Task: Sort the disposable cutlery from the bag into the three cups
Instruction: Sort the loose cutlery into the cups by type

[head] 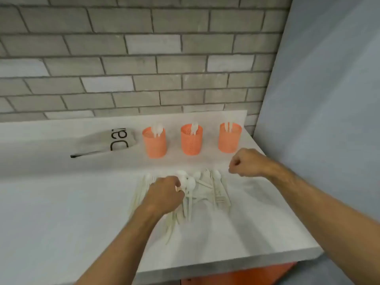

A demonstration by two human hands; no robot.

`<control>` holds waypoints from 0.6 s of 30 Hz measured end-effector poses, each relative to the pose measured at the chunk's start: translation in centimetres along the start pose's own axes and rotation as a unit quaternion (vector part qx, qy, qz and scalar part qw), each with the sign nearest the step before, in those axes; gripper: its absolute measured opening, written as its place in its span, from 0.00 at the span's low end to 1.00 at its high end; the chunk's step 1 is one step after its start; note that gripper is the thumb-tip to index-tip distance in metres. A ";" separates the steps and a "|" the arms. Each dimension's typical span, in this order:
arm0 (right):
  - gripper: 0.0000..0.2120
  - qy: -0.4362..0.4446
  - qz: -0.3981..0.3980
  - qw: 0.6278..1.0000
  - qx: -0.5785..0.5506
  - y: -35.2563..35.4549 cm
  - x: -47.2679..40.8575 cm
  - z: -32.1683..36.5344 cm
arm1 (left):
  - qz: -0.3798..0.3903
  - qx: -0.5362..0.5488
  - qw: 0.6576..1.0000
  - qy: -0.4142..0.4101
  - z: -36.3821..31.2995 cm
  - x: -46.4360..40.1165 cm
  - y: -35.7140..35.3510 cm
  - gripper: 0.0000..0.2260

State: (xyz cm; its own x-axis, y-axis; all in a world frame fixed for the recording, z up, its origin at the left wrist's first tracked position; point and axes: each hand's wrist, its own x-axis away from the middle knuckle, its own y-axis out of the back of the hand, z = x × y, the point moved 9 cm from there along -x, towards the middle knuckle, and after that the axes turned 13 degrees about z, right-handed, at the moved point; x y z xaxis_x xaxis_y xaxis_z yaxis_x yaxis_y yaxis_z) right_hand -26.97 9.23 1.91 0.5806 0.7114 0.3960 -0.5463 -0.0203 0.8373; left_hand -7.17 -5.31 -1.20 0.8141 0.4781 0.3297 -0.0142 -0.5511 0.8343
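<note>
Over the cutlery pile (197, 194), mid-desk: left hand (164, 194) curled down into the heap, fingers pinching what looks like a spoon (190, 185). Right hand (245, 163) hovering just beyond, fist closed, apparently holding nothing. Further back, three orange cups (191, 140) in a row, each showing only a few pieces. Bag (107, 140) lying flat left of them, seemingly emptied. Judgement: sorting barely started, bulk of pile left on desk (61, 212).

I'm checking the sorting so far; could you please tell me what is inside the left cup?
White spoon heads stick up above the rim of the left cup. Their handles and anything lower are hidden by the cup's wall.
</note>
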 end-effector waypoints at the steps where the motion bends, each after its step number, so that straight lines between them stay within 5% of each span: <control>1: 0.07 -0.022 0.022 0.999 -0.013 -1.8 -0.5 -1.1 | 0.030 -0.008 0.999 0.022 0.6 0.1 -1.5 0.17; 11: 0.20 -0.138 0.011 0.986 -0.093 -9.1 -3.7 -3.8 | 0.053 -0.024 0.997 0.055 2.5 -2.1 -6.6 0.19; 18: 0.13 -0.125 -0.011 0.985 -0.119 -9.6 -5.7 -3.5 | 0.018 0.009 0.999 0.036 2.4 -3.5 -6.2 0.18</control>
State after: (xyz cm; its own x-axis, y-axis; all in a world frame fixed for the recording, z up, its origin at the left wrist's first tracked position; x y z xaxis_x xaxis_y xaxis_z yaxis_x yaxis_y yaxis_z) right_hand -27.13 7.86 -9.68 0.7082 0.5143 0.4837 -0.6408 0.1805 0.7462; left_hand -8.55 -5.23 -8.57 0.7691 0.5054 0.3911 -0.0322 -0.5806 0.8136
